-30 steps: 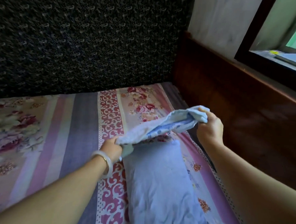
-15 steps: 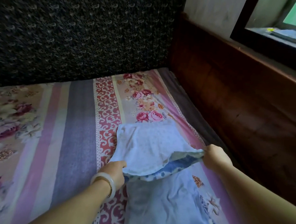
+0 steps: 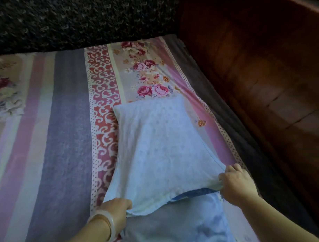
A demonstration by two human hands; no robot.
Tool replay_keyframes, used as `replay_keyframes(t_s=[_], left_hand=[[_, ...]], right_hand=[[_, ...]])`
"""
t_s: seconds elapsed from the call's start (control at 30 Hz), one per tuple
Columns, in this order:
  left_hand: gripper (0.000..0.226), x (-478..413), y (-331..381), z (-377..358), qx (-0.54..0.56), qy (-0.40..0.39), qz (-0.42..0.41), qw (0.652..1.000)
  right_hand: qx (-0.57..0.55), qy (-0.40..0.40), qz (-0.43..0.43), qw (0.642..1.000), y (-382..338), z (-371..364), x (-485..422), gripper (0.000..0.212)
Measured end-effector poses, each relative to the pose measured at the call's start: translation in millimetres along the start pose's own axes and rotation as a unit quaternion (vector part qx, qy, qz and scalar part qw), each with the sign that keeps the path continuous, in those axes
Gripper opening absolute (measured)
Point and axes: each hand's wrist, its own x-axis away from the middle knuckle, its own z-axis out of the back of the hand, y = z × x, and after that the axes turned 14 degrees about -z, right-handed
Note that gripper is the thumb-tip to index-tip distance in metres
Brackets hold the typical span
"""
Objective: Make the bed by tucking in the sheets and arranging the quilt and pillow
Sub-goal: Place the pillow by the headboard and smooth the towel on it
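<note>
1. Sheet (image 3: pixel 64 126), striped and floral, lies flat over the left of the bed; a dark panel (image 3: pixel 77 18) stands at its far edge.
2. Left hand (image 3: pixel 114 211), bangle (image 3: pixel 101 218) at the wrist: fingers curled, pinching the cover's near-left corner.
3. Cover (image 3: pixel 163 148), pale and spread on the sheet right of centre. Its long axis runs straight away from the person toward the panel. The near hem is stretched between the two hands.
4. Pillow (image 3: pixel 169 229), blue, lies at the near edge of the view under that hem, on the same axis. Only its far end is overlapped; the rest sits nearer the person than the fingers do.
5. Right hand (image 3: pixel 237 185): fingers curled, pinching the near-right corner, where a blue underside shows.
6. Wooden board (image 3: pixel 264 88) runs close along the right.
7. Judgement: both hands are equally placed. Covering the pillow means drawing the hem back toward the body. Nothing blocks that path, and the board only limits drift to the right.
</note>
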Motion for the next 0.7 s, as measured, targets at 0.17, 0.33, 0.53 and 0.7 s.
replay_keyframes(t_s=[0.17,0.33,0.53,0.7], left_hand=[[0.031,-14,-8,-45,0.007,-0.012,-0.030,0.999],[0.027,-24,-12,-80,0.032,-0.019,-0.057,0.998],[0.029,-34,-2,-105,0.026,-0.083,-0.072,0.994],[0.036,-43,-9,-119,0.010,-0.116,-0.081,0.990]], right_hand=[[0.028,-0.040,0.000,0.999,1,-62,8,0.027],[0.054,-0.089,-0.048,0.993,4,-111,17,0.034],[0.110,-0.101,-0.066,0.987,-9,-139,29,0.033],[0.127,-0.122,-0.072,0.982,-20,-152,33,0.030]])
